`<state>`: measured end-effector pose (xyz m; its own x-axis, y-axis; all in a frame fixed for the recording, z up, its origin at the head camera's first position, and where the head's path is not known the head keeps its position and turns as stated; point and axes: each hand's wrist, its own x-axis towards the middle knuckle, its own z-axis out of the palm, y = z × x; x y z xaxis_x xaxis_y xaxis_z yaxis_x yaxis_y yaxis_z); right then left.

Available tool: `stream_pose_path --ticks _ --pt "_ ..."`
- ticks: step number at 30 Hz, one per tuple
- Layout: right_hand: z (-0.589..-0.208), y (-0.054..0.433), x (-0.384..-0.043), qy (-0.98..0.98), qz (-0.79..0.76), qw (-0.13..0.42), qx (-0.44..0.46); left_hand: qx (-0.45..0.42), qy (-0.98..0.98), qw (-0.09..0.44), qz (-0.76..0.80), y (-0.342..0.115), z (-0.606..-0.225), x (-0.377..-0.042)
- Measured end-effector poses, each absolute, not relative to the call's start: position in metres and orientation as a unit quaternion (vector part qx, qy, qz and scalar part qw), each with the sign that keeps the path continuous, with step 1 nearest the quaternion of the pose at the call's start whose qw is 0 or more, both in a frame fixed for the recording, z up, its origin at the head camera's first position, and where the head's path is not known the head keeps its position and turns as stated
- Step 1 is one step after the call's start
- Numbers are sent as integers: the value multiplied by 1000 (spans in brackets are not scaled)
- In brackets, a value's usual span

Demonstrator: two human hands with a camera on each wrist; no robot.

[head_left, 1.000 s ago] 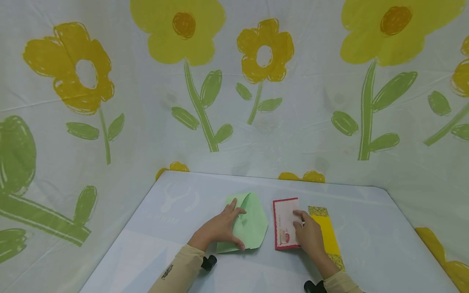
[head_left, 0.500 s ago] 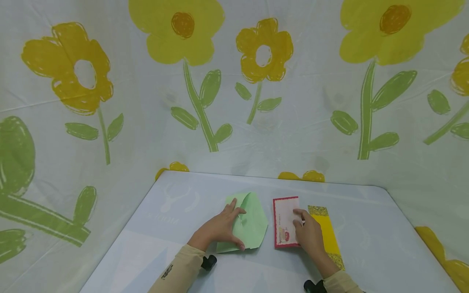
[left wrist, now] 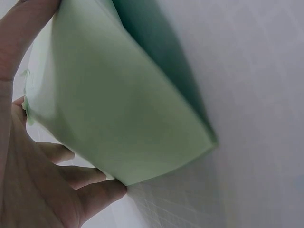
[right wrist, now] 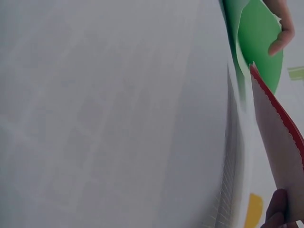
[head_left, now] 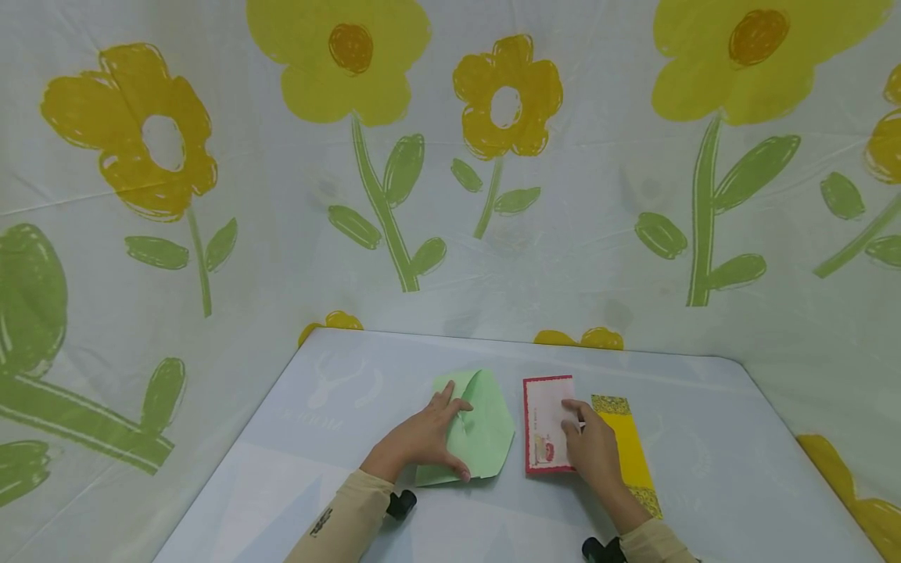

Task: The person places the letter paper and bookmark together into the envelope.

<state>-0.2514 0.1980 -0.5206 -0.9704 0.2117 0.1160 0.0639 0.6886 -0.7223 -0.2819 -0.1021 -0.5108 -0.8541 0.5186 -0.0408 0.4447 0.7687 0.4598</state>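
Observation:
A pale green paper envelope (head_left: 490, 434) lies on the table in the head view, its upper flap standing slightly lifted. My left hand (head_left: 422, 435) holds it from its left side, thumb at the near edge and fingers spread over the paper. The left wrist view shows the envelope (left wrist: 123, 104) bowed between thumb and fingers. To its right is a white card with a red scalloped border (head_left: 542, 403) and small printed pictures. My right hand (head_left: 594, 453) pinches this card by its right edge. In the right wrist view the card (right wrist: 278, 133) is tilted, close to the green envelope.
A yellow paper piece with gold glittery ends (head_left: 636, 453) lies to the right, partly behind my right hand. The pale table (head_left: 281, 469) has its far edge near a hanging cloth (head_left: 577, 258) printed with large yellow flowers.
The red-bordered card has shifted slightly away from me, with my right hand still pinching it. My left hand and the green envelope stay in place.

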Motion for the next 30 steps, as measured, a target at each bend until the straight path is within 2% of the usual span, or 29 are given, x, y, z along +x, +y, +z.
stream_pose_path --ticks 30 --pt "-515 190 -253 -906 405 91 -76 257 937 81 222 -103 -513 -284"
